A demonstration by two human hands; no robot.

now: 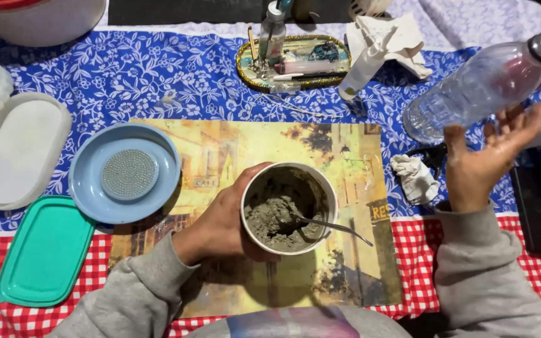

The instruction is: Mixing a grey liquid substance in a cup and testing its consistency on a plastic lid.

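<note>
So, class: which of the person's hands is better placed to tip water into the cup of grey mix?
The right hand: it touches the clear water bottle. The left hand wraps the cup, steadying it.

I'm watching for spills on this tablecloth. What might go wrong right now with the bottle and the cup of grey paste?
1. The right hand holds the clear bottle tilted with open fingers; it might slip.
2. The spoon overhangs the rim of the cup; a knock could flick paste onto the placemat.
3. Only the left hand steadies the cup.
</note>
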